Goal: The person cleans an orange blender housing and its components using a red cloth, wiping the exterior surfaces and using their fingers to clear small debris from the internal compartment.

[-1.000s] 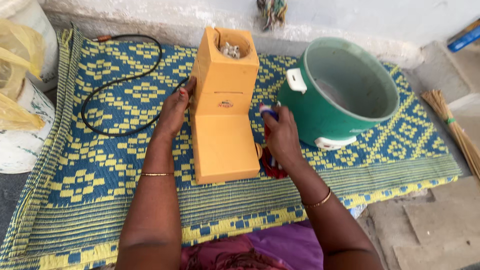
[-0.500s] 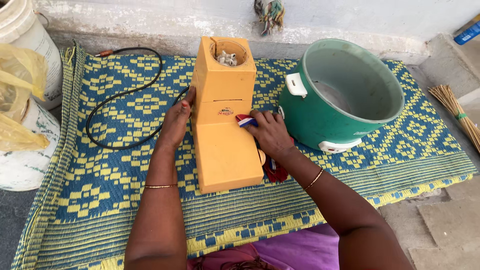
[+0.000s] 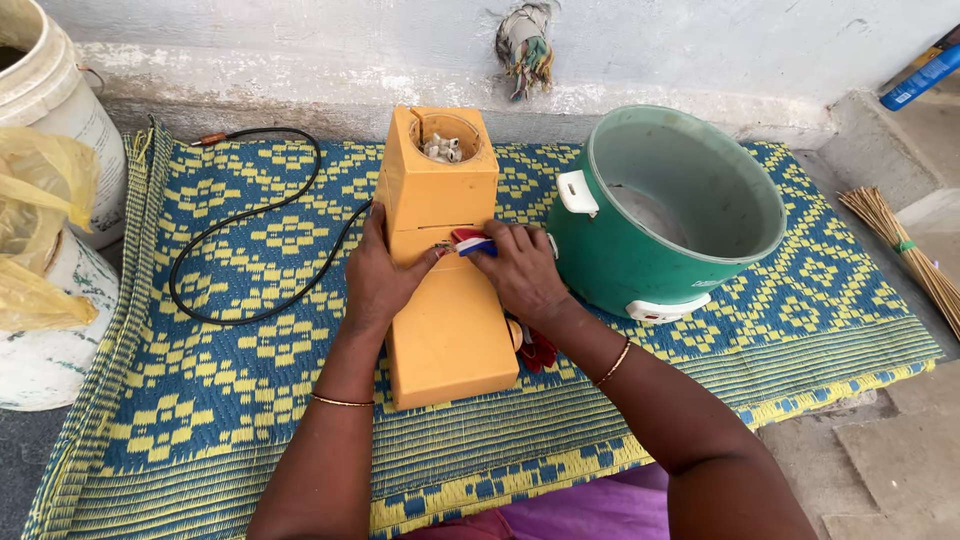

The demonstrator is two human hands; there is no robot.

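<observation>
1. the orange appliance body (image 3: 445, 300) stands in the middle of the blue-and-yellow woven mat (image 3: 200, 330), its open top showing bare metal parts inside.
2. the left hand (image 3: 385, 280) lies on the front face of the orange body, fingers loosely spread, thumb and forefinger meeting at the seam across the front; it seems to brace the casing more than grip it.
3. the right hand (image 3: 520, 270) comes in from the right side of the orange body, fingers curled shut around a small tool with a red, white and blue handle (image 3: 470, 243), its tip at that same seam.
4. a judgement: the tool looks set against a screw or joint there, so the left hand should press the body firmly down and the tool should sit square to the seam, or the tip may slip.
5. a green cooker shell (image 3: 640, 250) sits just right of the orange body, empty of its pot.
6. a black cable (image 3: 230, 225) loops on the mat to the left of the orange body.
7. red-handled tools (image 3: 540, 350) lie against its lower right edge, partly hidden by the right wrist.
</observation>
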